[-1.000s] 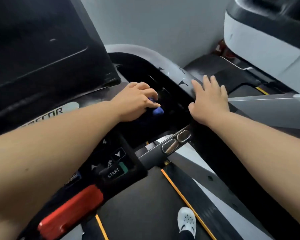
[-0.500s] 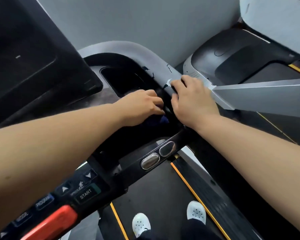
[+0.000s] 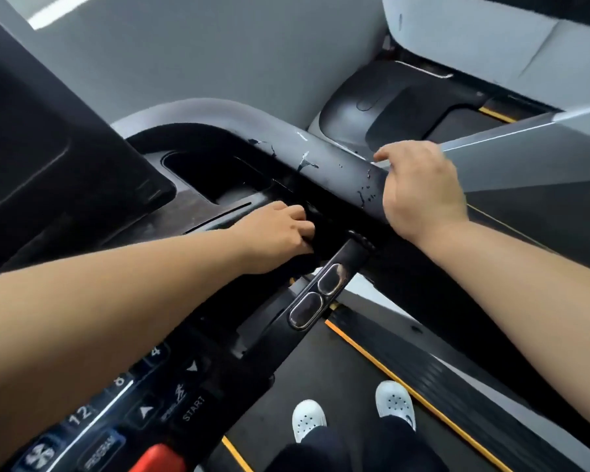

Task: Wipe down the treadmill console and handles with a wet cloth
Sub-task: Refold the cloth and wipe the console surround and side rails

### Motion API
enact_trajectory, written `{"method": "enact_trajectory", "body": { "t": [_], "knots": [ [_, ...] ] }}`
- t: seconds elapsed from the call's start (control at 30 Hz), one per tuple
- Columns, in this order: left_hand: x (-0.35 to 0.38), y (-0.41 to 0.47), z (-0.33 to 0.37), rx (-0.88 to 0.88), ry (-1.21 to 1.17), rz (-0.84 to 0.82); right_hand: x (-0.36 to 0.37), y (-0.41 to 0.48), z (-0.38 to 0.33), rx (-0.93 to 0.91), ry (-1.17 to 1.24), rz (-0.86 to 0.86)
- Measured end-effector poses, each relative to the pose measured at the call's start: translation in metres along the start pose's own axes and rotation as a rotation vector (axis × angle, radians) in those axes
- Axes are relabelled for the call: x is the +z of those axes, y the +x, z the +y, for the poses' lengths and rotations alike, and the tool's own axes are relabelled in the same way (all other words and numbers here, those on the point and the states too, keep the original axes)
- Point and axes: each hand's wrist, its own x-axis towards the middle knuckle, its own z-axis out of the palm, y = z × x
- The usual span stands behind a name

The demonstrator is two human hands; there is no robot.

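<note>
My left hand (image 3: 276,233) rests in the black console tray (image 3: 218,185) with its fingers curled over a dark blue cloth (image 3: 304,261). The cloth is almost fully hidden under the hand. My right hand (image 3: 423,189) grips the grey side handrail (image 3: 324,158), fingers wrapped over its far side. The rail's paint is chipped just left of that hand. Below the two hands a black grip bar with two oval metal pulse sensors (image 3: 315,296) sticks out toward me.
The console keypad (image 3: 171,403) with a START key and a red stop button (image 3: 157,456) lies under my left forearm. The dark screen (image 3: 48,148) rises at left. My white shoes (image 3: 309,419) stand on the belt. A neighbouring treadmill (image 3: 406,107) is at right.
My right hand slid rightward along the grey handrail, away from the left hand, and now wraps it. The left hand stayed in the tray, and the blue cloth tip is no longer visible.
</note>
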Motion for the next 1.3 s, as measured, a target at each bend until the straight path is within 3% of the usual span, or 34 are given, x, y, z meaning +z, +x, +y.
{"method": "enact_trajectory", "body": {
  "t": [0.1, 0.27, 0.37, 0.43, 0.5, 0.6, 0.73, 0.9, 0.97, 1.03, 1.13, 1.23, 1.3],
  "knots": [
    [0.005, 0.014, 0.014, -0.046, 0.038, -0.003, -0.009, -0.015, 0.008, 0.153, -0.121, -0.050],
    [0.007, -0.033, 0.023, 0.158, -0.029, -0.476, -0.005, -0.023, 0.000, 0.207, -0.216, -0.062],
    [-0.008, -0.042, 0.008, 0.192, 0.017, -0.575, 0.001, -0.029, -0.007, 0.205, -0.265, -0.029],
    [-0.007, -0.030, 0.002, 0.157, 0.099, -0.429, 0.006, -0.032, -0.014, 0.213, -0.271, -0.006],
    [-0.004, -0.011, -0.002, 0.052, 0.147, -0.167, 0.008, -0.034, -0.019, 0.219, -0.265, 0.003],
    [0.002, 0.006, -0.003, -0.064, 0.083, 0.032, 0.008, -0.036, -0.017, 0.204, -0.232, 0.013],
    [0.009, -0.014, -0.004, -0.059, -0.013, 0.138, 0.008, -0.037, -0.018, 0.180, -0.180, 0.038],
    [-0.001, -0.056, -0.016, -0.029, -0.025, 0.122, 0.017, -0.033, -0.028, 0.134, -0.042, 0.117],
    [-0.003, -0.077, -0.026, -0.168, -0.057, 0.207, 0.023, -0.022, -0.044, 0.053, 0.099, 0.118],
    [-0.001, -0.099, -0.035, -0.534, -0.195, 0.369, 0.027, -0.005, -0.064, -0.013, 0.268, 0.029],
    [-0.001, -0.107, -0.026, -1.071, -0.570, 0.534, 0.032, 0.015, -0.106, -0.055, 0.458, -0.344],
    [-0.013, -0.096, -0.015, -1.188, -1.030, 0.660, 0.042, 0.021, -0.146, -0.140, 0.544, -0.664],
    [-0.019, -0.107, -0.016, -1.222, -1.074, 0.654, 0.056, 0.027, -0.159, -0.167, 0.509, -0.751]
  ]
}}
